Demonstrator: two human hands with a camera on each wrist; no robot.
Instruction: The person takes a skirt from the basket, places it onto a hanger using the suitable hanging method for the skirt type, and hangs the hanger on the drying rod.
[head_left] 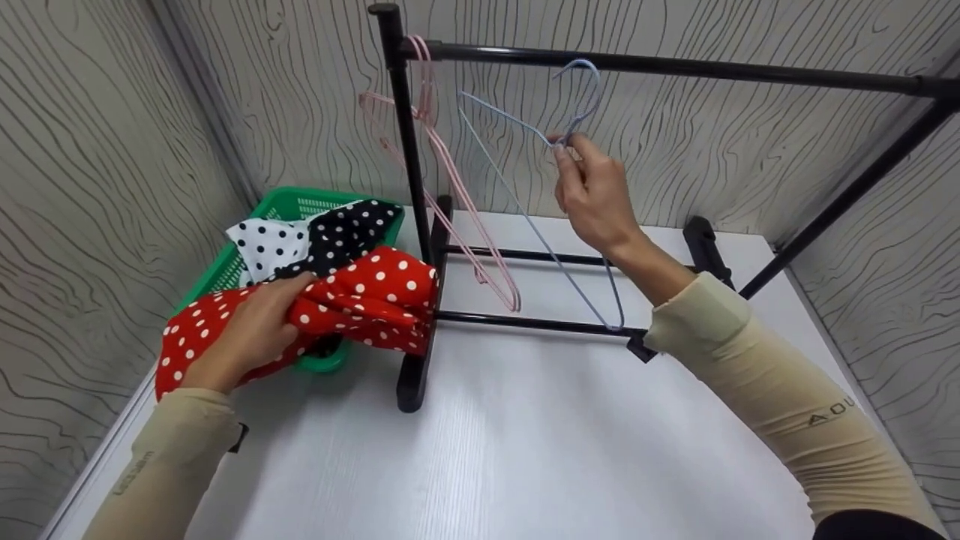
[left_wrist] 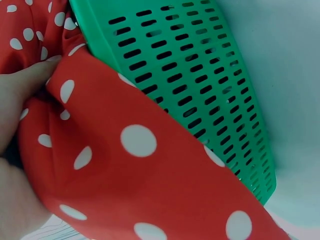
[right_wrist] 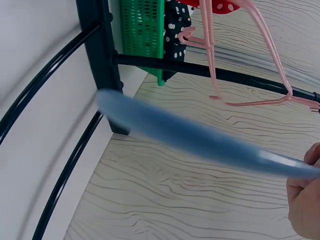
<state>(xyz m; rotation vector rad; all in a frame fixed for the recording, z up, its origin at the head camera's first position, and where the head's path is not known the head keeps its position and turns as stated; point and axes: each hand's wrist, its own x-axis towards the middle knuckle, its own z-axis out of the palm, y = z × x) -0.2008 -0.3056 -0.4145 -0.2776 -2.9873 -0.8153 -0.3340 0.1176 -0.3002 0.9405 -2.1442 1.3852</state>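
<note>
With my right hand [head_left: 600, 191] I pinch a blue clothes hanger [head_left: 517, 199] at the base of its hook, just below the rack's black top rail [head_left: 675, 69]. The hanger's hook overlaps that rail in the head view. My left hand [head_left: 259, 322] grips a red cloth with white dots [head_left: 360, 289], bunched over the front of a green basket [head_left: 281, 201]. In the left wrist view, the thumb presses into the folds of the cloth [left_wrist: 115, 150]. In the right wrist view the hanger [right_wrist: 200, 137] crosses the frame, blurred.
Pink hangers [head_left: 457, 176] hang at the rail's left end beside the rack's upright. Inside the basket lie a white cloth with black dots [head_left: 270, 244] and a black cloth with white dots [head_left: 352, 232]. The rack stands on a white table [head_left: 487, 450] between patterned walls.
</note>
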